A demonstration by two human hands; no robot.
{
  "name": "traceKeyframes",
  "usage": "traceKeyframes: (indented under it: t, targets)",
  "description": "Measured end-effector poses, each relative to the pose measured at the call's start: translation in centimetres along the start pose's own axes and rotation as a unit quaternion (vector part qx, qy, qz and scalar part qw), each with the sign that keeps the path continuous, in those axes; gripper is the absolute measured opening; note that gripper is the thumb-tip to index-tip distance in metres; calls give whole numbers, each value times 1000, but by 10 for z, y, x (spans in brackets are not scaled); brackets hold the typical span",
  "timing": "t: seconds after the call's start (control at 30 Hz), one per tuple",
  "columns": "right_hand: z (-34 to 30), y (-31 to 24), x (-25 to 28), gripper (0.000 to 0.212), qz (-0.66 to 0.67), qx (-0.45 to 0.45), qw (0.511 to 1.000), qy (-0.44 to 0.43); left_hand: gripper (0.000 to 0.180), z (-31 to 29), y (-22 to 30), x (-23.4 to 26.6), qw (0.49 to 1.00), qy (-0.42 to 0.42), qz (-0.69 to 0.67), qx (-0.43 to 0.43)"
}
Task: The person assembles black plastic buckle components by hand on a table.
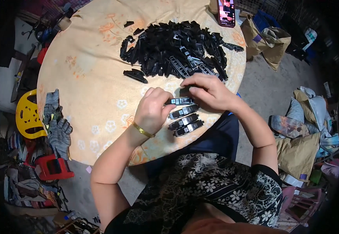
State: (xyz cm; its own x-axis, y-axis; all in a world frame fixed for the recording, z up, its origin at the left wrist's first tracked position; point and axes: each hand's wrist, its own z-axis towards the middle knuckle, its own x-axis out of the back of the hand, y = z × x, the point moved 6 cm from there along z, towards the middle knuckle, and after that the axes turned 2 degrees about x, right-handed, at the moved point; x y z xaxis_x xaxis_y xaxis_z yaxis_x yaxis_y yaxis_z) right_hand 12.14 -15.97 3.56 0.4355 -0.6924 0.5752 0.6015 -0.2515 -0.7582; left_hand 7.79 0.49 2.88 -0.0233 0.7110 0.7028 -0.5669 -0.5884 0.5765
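Note:
My left hand (153,108) pinches the left end of a narrow black plastic part (182,101) with a slotted frame, low over the table. Just beyond it, my right hand (210,93) is closed, thumb against bent fingers. Something dark shows under its fingertips, too hidden to make out. Toward me lie three similar black parts in a slanting row: one (183,112) by itself, then two (183,121) (189,128) nearly touching. Past my hands a large heap of black plastic pieces (161,46) is spread out, some with ladder-like frames (179,66).
A cream floral cloth (95,97) covers the round table. A phone (226,13) stands at its far right edge. Grey gloves (56,124) hang at the left edge beside a yellow stool (29,115) and a red stool (52,167). Sacks (298,156) lie at right.

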Motion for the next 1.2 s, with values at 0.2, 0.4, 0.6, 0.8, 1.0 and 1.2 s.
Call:
traceKeyframes:
  t: [0.2, 0.4, 0.6, 0.8, 1.0, 1.2]
  targets:
    - [-2, -3, -9, 20, -43, -17, 999, 2, 19, 0, -2, -4, 1000, 7, -6, 25]
    - [1, -9, -11, 20, -98, 30, 994, -29, 19, -2, -4, -4, 999, 5, -18, 38]
    - [-7, -18, -4, 27, -201, 29, 979, 24, 19, -5, -6, -2, 997, 5, -22, 69]
    - [-9, -15, -6, 27, -196, 34, 980, 17, 15, -5, -10, -1, 994, -8, -43, 100]
    - [-4, -18, -15, 26, -192, 76, 978, -22, 13, 0, -10, -5, 995, -14, -51, 80]
    - [4, -18, -21, 23, -177, 90, 979, -34, 19, 1, -14, -5, 992, -63, -81, 73]
